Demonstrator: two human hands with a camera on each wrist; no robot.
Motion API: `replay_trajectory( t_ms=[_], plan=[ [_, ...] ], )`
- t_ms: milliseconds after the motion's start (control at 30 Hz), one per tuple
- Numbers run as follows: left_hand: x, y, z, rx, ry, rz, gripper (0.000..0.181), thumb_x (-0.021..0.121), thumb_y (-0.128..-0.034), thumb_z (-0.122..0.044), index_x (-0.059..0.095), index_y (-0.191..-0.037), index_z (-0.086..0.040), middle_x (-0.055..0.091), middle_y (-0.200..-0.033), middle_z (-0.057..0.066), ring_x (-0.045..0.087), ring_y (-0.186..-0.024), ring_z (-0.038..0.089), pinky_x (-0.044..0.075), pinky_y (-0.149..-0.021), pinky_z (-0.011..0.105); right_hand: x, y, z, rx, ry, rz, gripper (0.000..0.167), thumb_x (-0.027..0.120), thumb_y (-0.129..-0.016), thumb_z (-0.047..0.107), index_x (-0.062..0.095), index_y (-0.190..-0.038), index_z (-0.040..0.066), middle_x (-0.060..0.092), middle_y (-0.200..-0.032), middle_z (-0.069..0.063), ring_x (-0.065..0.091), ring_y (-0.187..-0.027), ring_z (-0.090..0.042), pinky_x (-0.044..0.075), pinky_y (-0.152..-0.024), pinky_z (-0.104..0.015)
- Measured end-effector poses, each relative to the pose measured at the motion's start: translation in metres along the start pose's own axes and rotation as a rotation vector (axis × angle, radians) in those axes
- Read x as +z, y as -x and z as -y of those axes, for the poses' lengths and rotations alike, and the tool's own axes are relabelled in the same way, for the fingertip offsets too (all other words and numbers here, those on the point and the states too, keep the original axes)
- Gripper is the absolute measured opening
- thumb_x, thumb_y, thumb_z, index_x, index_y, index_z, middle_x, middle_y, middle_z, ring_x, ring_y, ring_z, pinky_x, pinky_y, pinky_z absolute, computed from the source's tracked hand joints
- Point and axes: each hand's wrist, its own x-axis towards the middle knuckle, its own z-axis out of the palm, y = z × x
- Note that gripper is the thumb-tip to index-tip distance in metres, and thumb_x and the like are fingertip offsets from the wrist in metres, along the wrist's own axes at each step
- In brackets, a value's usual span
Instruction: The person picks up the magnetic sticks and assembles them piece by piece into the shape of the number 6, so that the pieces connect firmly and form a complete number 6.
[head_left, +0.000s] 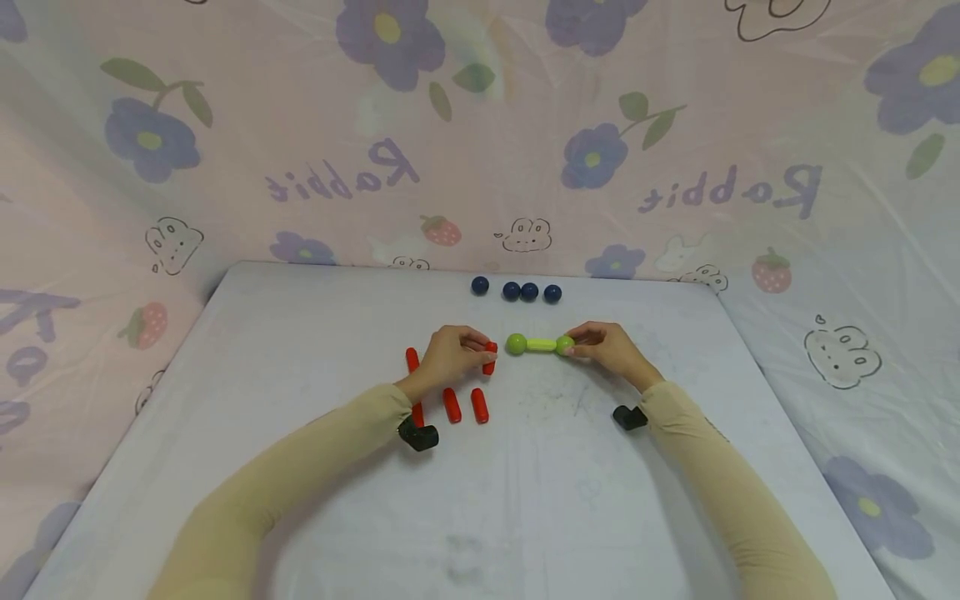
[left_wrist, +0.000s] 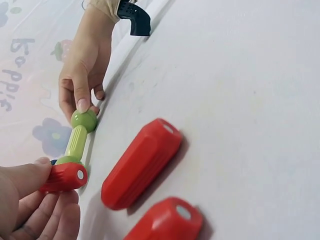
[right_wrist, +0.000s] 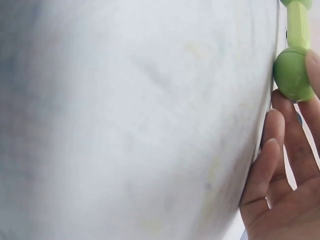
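Between thumb and fingers, my left hand (head_left: 448, 357) pinches a short red magnetic rod (head_left: 490, 360); its round silvery end (left_wrist: 80, 174) shows in the left wrist view. My right hand (head_left: 609, 345) pinches a green ball (head_left: 565, 345). That ball joins a yellow-green ribbed rod (head_left: 541, 345), which carries a second green ball (head_left: 516, 344) at its left end. In the head view, a small gap separates the held red rod from this second ball. Two more short red rods (head_left: 452, 406) (head_left: 480, 406) lie on the table below the left hand.
Several dark blue balls (head_left: 529, 292) sit in a row near the table's back edge. Red rod pieces (head_left: 412, 360) show on either side of the left wrist, partly covered by it. A patterned cloth (head_left: 480, 167) hangs behind the white table (head_left: 525, 517).
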Motion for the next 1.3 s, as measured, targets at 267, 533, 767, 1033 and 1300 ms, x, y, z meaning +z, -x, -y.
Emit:
replay_trajectory(
  t_ms=[267,533,767,1033,1300],
  plan=[
    [0.016,-0.004,-0.007,-0.056,-0.025,0.05,0.031,0.079,-0.0847,-0.029,0.073,-0.109,-0.009,0.076,-0.095,0.005,0.067,-0.082,0.011,0.053,-0.07,0.019,0.0,0.0,-0.001,-0.001,-0.011,0.004,0.041,0.078,-0.085,0.031,0.068,-0.121,0.014,0.069,-0.123,-0.012,0.065,-0.108,-0.027,0.051,-0.082,-0.025],
    [0.026,-0.009,-0.012,-0.167,0.06,0.087,0.031,0.08,-0.0834,-0.029,0.073,-0.105,-0.008,0.076,-0.092,0.006,0.068,-0.072,0.009,0.055,-0.065,0.019,0.001,-0.001,-0.002,-0.017,-0.025,0.003,0.041,0.078,-0.085,0.031,0.068,-0.121,0.013,0.069,-0.123,-0.013,0.065,-0.109,-0.027,0.05,-0.085,-0.025],
    [0.032,-0.013,-0.014,-0.269,0.107,0.099,0.032,0.081,-0.0822,-0.025,0.073,-0.105,-0.005,0.073,-0.096,0.008,0.067,-0.061,0.007,0.055,-0.059,0.017,0.0,-0.001,-0.002,-0.017,-0.038,0.004,0.041,0.078,-0.085,0.03,0.069,-0.121,0.012,0.069,-0.123,-0.014,0.065,-0.105,-0.024,0.051,-0.082,-0.023],
    [0.037,-0.014,-0.019,-0.312,0.12,0.105,0.026,0.081,-0.0825,-0.023,0.074,-0.1,-0.005,0.074,-0.091,0.008,0.068,-0.06,0.009,0.056,-0.059,0.018,0.0,-0.001,-0.001,-0.023,-0.033,0.003,0.04,0.079,-0.085,0.029,0.069,-0.12,0.012,0.07,-0.121,-0.013,0.065,-0.099,-0.017,0.052,-0.08,-0.022],
    [0.037,-0.013,-0.024,-0.302,0.124,0.1,0.023,0.082,-0.0822,-0.021,0.074,-0.096,-0.004,0.074,-0.083,0.006,0.069,-0.06,0.01,0.059,-0.065,0.023,0.0,-0.001,-0.001,-0.021,-0.028,0.005,0.04,0.079,-0.085,0.029,0.069,-0.12,0.012,0.07,-0.121,-0.013,0.064,-0.098,-0.015,0.052,-0.079,-0.022]
  ],
)
